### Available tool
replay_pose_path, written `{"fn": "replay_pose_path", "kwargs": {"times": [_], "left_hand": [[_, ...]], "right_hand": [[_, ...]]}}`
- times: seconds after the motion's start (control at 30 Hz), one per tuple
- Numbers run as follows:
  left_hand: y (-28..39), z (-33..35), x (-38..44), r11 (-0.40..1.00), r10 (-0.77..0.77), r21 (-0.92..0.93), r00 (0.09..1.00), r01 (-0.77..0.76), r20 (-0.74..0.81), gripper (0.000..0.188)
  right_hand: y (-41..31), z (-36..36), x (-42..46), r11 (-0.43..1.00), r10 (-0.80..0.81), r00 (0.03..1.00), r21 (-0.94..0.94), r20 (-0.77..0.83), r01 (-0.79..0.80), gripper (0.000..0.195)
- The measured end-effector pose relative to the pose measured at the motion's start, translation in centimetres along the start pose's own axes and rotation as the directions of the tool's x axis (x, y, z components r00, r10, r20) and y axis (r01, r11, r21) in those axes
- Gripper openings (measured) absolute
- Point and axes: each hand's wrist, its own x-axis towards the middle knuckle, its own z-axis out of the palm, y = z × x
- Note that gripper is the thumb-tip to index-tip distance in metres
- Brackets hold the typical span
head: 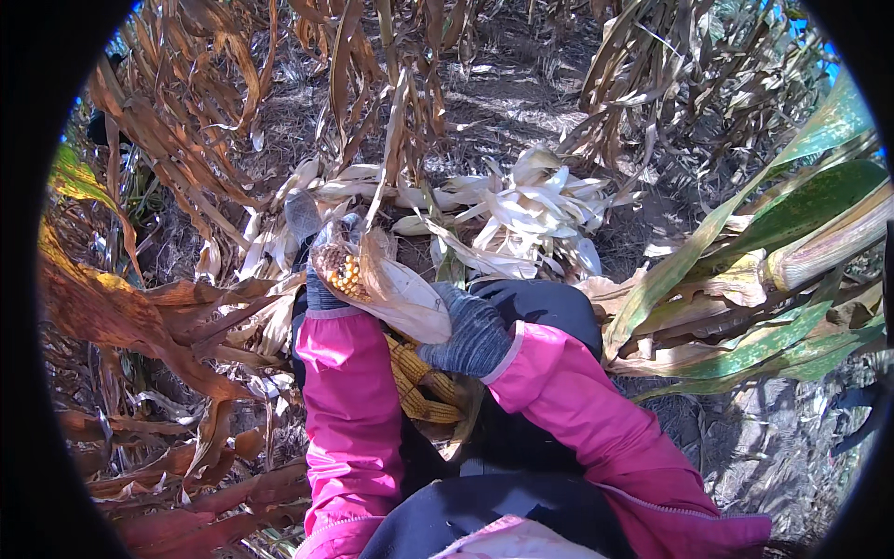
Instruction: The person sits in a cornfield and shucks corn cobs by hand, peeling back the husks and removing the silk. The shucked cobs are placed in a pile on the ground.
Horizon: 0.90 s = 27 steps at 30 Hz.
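A partly husked ear of corn [412,300] lies across both my hands, its yellow kernels [348,277] bared near the left end and pale husk covering the rest. My left hand [320,290], in a grey knit glove, holds the left end from behind, so most of its fingers are hidden. At the other end my right hand [471,332], gloved the same way, is wrapped around the husk. Below the held ear, several bare yellow corn cobs [426,391] lie between my legs, partly covered by the husk and my right hand.
Stripped pale husks [534,209] are heaped on the ground ahead. Dry brown corn leaves [133,321] crowd my left side. Greenish leaves and a thick corn stalk [831,248] reach in from the right. A dry stalk [398,133] stands in front.
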Motion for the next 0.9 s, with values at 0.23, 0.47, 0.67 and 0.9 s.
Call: {"fn": "replay_pose_path", "kwargs": {"times": [0.23, 0.47, 0.67, 0.9], "left_hand": [[-0.3, 2.0, -0.1, 0.986, -0.130, -0.105, 0.991, 0.129, -0.007, 0.034], [1.0, 5.2, -0.1, 0.983, -0.172, -0.073, 0.985, 0.169, -0.036, 0.027], [3.2, 14.8, -8.2, 0.864, 0.355, 0.412, 0.930, -0.289, -0.092, 0.024], [4.2, 19.5, -15.5, 0.892, -0.136, 0.451, 0.940, -0.021, 0.314, 0.027]], "right_hand": [[0.9, 1.5, 0.1, 0.918, -0.306, 0.951, 0.249, -0.049, 0.309, 0.073], [2.0, 1.5, 2.1, 0.337, 0.130, 0.991, 0.940, 0.006, -0.050, 0.053], [5.2, 3.1, 4.1, -0.169, 0.229, 0.904, 0.929, 0.362, -0.329, 0.034], [6.2, 1.7, 5.6, 0.141, 0.466, 0.883, 0.980, 0.057, -0.138, 0.032]]}}
